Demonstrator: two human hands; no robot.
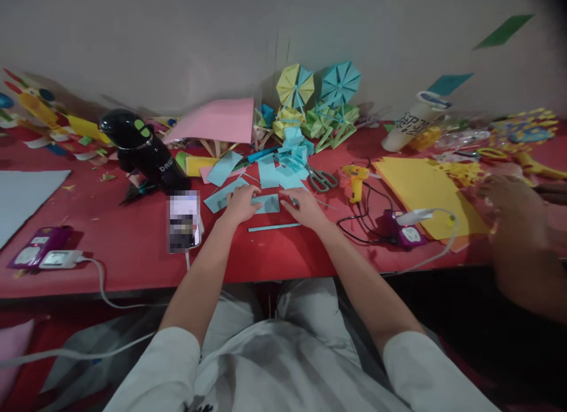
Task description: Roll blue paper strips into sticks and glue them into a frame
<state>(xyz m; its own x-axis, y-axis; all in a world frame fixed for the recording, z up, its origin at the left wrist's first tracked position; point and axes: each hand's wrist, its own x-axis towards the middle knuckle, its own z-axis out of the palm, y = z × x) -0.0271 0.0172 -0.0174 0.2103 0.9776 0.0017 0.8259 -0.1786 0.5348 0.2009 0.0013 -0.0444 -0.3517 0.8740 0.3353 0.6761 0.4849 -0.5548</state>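
Pale shirt (274,370) nr tabletop's (266,258) front edge; beyond, blue paper (269,204) btwn loosely spread L hand (241,203) & R hand (305,206) (thin strip (274,227) closer).

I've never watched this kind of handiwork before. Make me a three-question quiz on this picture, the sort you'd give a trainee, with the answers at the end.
1. Which lies nearer the front edge of the red table than the left hand and right hand do?
A) The scissors
B) The thin blue strip
C) The pink sheet

2. True or false: the yellow glue gun is to the right of the right hand.

3. Fill in: of the two paper wheels at the back, the right one is blue, while the left one is mostly ____.

Key: 1. B; 2. True; 3. yellow.
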